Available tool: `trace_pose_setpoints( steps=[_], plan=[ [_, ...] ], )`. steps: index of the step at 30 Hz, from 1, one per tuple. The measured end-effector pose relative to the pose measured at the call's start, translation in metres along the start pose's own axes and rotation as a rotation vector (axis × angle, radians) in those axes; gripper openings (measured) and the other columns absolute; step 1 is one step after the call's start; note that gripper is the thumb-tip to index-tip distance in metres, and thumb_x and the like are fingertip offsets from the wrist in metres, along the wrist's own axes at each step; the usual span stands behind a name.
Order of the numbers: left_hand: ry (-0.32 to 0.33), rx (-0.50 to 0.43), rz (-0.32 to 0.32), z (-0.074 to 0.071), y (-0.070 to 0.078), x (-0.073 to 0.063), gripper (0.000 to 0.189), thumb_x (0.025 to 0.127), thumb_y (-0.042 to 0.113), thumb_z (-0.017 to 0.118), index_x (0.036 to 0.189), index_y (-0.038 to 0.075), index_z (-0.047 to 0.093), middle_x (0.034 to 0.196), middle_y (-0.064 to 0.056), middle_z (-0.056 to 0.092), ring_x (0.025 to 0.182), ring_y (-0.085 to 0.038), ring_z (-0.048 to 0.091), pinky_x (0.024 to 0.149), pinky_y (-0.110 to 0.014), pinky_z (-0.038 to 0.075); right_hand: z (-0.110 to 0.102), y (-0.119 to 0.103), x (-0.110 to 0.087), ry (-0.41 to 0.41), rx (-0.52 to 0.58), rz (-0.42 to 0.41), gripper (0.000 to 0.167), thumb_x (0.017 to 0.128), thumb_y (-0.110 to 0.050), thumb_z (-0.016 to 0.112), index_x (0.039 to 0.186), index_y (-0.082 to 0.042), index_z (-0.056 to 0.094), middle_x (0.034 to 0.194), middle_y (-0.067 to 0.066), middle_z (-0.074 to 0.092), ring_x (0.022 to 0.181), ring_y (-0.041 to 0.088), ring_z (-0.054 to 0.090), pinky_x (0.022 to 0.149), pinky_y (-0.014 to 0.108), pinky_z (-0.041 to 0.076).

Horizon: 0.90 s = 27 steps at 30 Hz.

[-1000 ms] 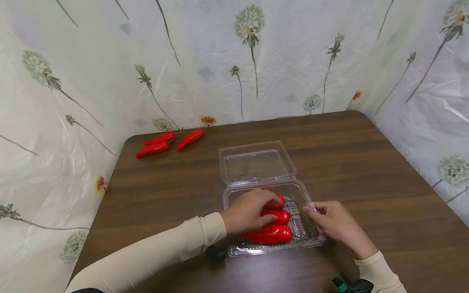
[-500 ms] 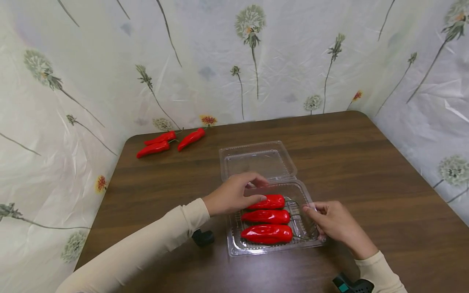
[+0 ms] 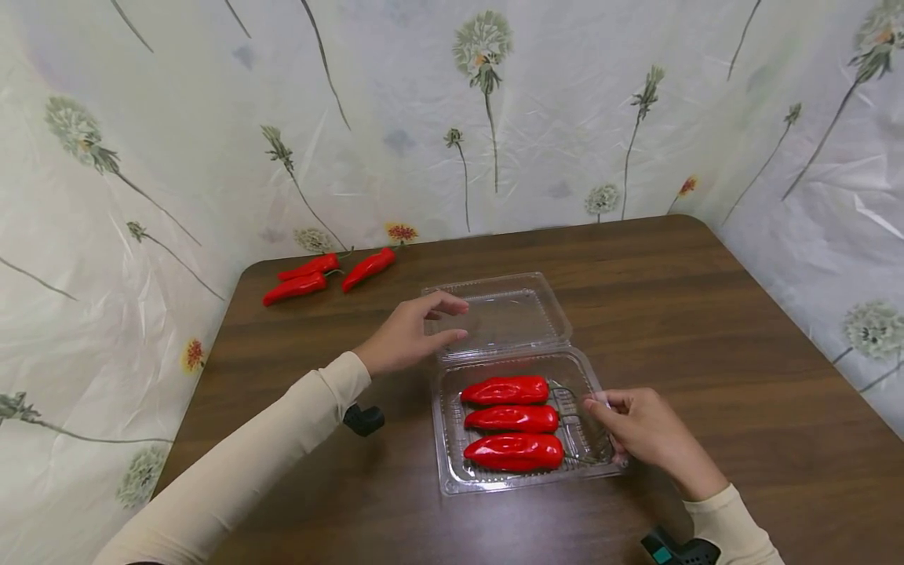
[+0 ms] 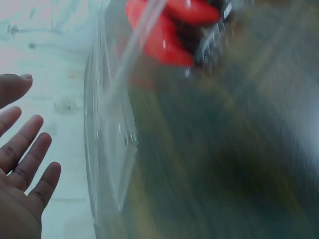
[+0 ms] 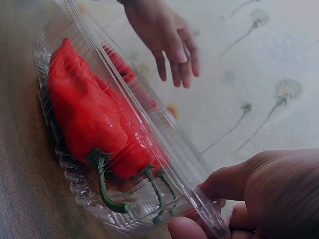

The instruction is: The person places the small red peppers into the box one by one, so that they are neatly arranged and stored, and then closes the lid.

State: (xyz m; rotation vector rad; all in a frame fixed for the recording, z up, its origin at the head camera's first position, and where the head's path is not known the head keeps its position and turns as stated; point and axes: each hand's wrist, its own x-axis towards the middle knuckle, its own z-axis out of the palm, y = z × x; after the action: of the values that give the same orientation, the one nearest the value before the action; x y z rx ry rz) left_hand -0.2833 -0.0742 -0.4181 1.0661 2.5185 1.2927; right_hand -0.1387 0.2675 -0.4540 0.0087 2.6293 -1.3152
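Observation:
A clear plastic clamshell container [image 3: 452,480] lies on the table with its lid folded back. Three red peppers [image 3: 515,453] rest side by side in its base, green stems toward the right. My right hand [image 3: 646,428] pinches the base's right rim between thumb and fingers, as the right wrist view also shows. Above the left edge of the lid [image 3: 508,314] hovers my left hand [image 3: 413,329], fingers spread and holding nothing. In the left wrist view, the left hand's fingers [image 4: 35,154] are apart from the container; that view is blurred.
Three more red peppers [image 3: 295,288] lie at the far left corner of the brown wooden table [image 3: 671,314]. A flower-printed sheet [image 3: 551,118] hangs behind and along the sides. Black devices [image 3: 363,420] are strapped at both wrists.
My left hand has let go of the peppers in the container and moved away left and toward the back. My right hand has stayed on the rim.

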Motion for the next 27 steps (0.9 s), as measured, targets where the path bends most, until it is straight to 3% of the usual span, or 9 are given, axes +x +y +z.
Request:
trace_pose_setpoints(
  steps=[15,20,27],
  plan=[
    [0.09,0.011,-0.083,-0.032,-0.05,0.011,0.041,0.093,0.02,0.074,0.131,0.011,0.06,0.131,-0.007,0.065,0.126,-0.034,0.057,0.111,-0.054,0.04,-0.001,0.002,0.001,-0.007,-0.005,0.002,0.026,0.099,-0.031,0.066,0.096,-0.007,0.073,0.049,-0.002,0.048,0.042,0.015,0.052,0.043,0.03,0.047],
    [0.11,0.041,-0.13,-0.041,-0.062,0.017,0.043,0.093,0.023,0.074,0.132,0.011,0.06,0.134,-0.006,0.063,0.128,-0.03,0.055,0.113,-0.05,0.039,-0.001,0.002,0.0,-0.005,-0.002,-0.003,0.026,0.099,-0.031,0.065,0.093,-0.008,0.073,0.049,-0.002,0.047,0.041,0.015,0.052,0.043,0.03,0.047],
    [0.135,0.142,-0.175,-0.051,-0.09,0.026,0.048,0.093,0.03,0.074,0.136,0.013,0.059,0.137,0.002,0.06,0.13,-0.023,0.053,0.111,-0.047,0.042,-0.001,0.002,0.0,-0.005,-0.003,-0.013,0.025,0.099,-0.03,0.065,0.091,-0.007,0.072,0.048,-0.003,0.048,0.041,0.015,0.053,0.042,0.03,0.047]
  ],
)
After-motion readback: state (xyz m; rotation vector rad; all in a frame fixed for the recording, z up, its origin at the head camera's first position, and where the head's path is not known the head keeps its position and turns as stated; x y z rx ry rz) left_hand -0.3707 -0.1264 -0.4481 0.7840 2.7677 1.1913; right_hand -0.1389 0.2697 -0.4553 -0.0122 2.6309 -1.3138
